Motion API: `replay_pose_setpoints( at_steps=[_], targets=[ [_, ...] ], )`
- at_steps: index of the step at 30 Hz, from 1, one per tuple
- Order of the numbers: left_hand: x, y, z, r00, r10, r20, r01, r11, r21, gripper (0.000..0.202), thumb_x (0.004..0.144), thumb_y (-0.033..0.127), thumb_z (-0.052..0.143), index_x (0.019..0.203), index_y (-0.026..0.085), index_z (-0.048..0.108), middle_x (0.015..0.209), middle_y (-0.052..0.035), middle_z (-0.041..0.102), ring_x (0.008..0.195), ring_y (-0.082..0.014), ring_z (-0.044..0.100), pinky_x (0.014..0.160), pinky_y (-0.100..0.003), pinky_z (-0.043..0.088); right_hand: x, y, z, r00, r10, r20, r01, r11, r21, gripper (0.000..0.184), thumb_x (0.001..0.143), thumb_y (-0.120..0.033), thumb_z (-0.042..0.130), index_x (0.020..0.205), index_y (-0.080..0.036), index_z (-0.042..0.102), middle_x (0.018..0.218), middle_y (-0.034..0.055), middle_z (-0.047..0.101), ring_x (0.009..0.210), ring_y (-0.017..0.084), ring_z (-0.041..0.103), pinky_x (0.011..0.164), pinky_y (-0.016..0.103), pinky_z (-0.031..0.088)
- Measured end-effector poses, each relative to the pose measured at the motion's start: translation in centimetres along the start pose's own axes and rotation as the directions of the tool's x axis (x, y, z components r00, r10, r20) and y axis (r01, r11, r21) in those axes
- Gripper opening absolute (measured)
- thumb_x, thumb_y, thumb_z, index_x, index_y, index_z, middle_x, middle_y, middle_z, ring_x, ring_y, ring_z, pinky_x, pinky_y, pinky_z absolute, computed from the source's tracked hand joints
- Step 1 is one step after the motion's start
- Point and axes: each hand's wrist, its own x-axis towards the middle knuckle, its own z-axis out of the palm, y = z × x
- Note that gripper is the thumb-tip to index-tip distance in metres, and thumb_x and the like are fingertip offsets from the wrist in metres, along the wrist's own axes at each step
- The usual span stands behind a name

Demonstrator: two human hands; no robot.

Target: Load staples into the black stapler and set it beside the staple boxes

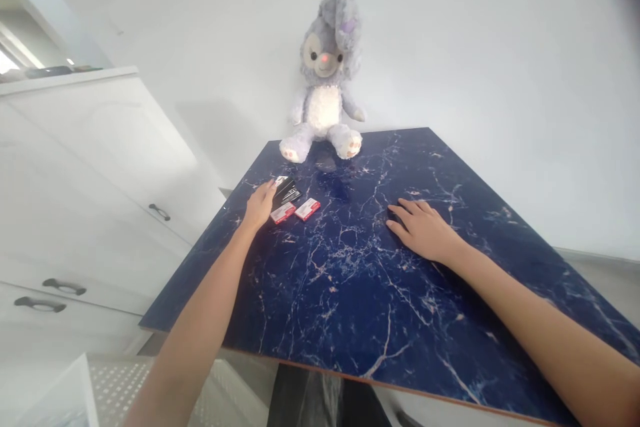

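Note:
My left hand [260, 204] is at the left of the table, its fingers closed at the left edge of a flat black packet [289, 192] with a white end. Whether this is one packet or several stacked together I cannot tell. Just in front of it lie two small red-and-white boxes, one [283, 213] touching or very near the black packet and the other [307, 209] a little to the right. My right hand [420, 228] rests palm down on the blue marbled table [345, 300], fingers spread, holding nothing.
A grey plush rabbit [324, 107] sits at the table's back edge against the white wall. White cabinets [90, 187] with dark handles stand to the left. Below the front left edge is a white perforated container [117, 380].

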Motion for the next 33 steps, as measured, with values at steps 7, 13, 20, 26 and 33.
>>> replay_pose_setpoints(
  at_steps=[7, 13, 20, 26, 33],
  targets=[
    [-1.2, 1.9, 0.5, 0.95, 0.128, 0.285, -0.121, 0.992, -0.041, 0.056, 0.097, 0.057, 0.042, 0.103, 0.015, 0.078, 0.101, -0.009, 0.078, 0.1, -0.0311, 0.069, 0.097, -0.041, 0.05, 0.0, 0.2, 0.1, 1.0, -0.016, -0.011, 0.016, 1.0, 0.02, 0.066, 0.103, -0.056, 0.023, 0.144, -0.015, 0.056, 0.149, 0.0194, 0.051, 0.133, 0.041, 0.048, 0.106, 0.059, 0.044],
    [0.5, 1.7, 2.4, 0.981, 0.19, 0.042, -0.19, 0.982, -0.001, 0.048, 0.1, 0.044, 0.04, 0.131, 0.022, 0.069, 0.159, -0.009, 0.044, 0.149, -0.029, 0.035, 0.123, -0.049, 0.02, 0.0, 0.4, 0.3, 1.0, -0.017, -0.024, 0.017, 0.999, 0.027, 0.063, 0.103, -0.055, 0.026, 0.143, -0.017, 0.056, 0.149, 0.0185, 0.051, 0.134, 0.04, 0.048, 0.107, 0.059, 0.043],
    [3.6, 0.6, 3.3, 0.956, 0.156, 0.249, -0.093, 0.964, -0.248, 0.049, 0.099, 0.044, 0.037, 0.115, 0.017, 0.075, 0.143, -0.0083, 0.062, 0.136, -0.0237, 0.054, 0.118, -0.037, 0.035, 0.0, 0.0, -0.3, 1.0, -0.001, 0.008, 0.001, 1.0, 0.02, 0.062, 0.103, -0.054, 0.026, 0.144, -0.017, 0.055, 0.151, 0.0184, 0.05, 0.135, 0.04, 0.047, 0.106, 0.058, 0.044],
    [0.4, 2.9, 3.9, 0.933, 0.214, 0.289, -0.097, 0.924, -0.371, 0.048, 0.096, 0.046, 0.045, 0.128, 0.021, 0.07, 0.145, -0.0066, 0.061, 0.136, -0.0256, 0.054, 0.119, -0.04, 0.034, -0.1, 0.1, -0.2, 1.0, -0.017, -0.009, 0.017, 0.999, 0.033, 0.062, 0.103, -0.053, 0.027, 0.143, -0.015, 0.056, 0.15, 0.0205, 0.05, 0.134, 0.041, 0.048, 0.106, 0.059, 0.044],
    [-6.1, 10.0, 3.7, 0.798, 0.422, 0.431, -0.263, 0.886, -0.381, 0.045, 0.101, 0.046, 0.041, 0.128, 0.026, 0.07, 0.149, -0.0044, 0.057, 0.141, -0.0272, 0.049, 0.122, -0.046, 0.031, -0.1, -1.0, -1.2, 0.99, -0.114, -0.08, 0.131, 0.954, 0.269, 0.049, 0.097, -0.045, 0.049, 0.139, -0.019, 0.057, 0.142, 0.0152, 0.058, 0.132, 0.036, 0.052, 0.11, 0.057, 0.041]
  ],
)
